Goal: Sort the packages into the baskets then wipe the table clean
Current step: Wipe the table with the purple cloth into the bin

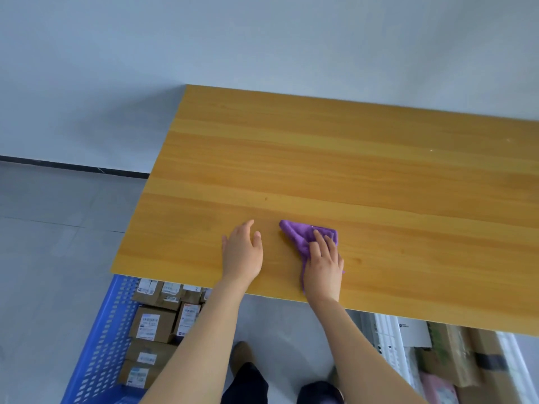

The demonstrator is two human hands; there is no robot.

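Head view. We find the right hand point(323, 266) pressing the purple cloth point(303, 233) flat against the wooden table point(379, 170) near its front edge. Its fingers lie extended and close together on top of the fabric, not curled round it; we judge this spreads pressure for wiping. The left hand point(242, 253) rests just beside the cloth without touching it, fingers straight and spread on bare wood, probably as a brace. On the floor at left, the blue basket point(99, 345) holds boxed packages point(153, 323). At right, the white basket point(388, 336), partly under the table, holds mixed packages point(466, 360). We judge sorting done and wiping in hand.
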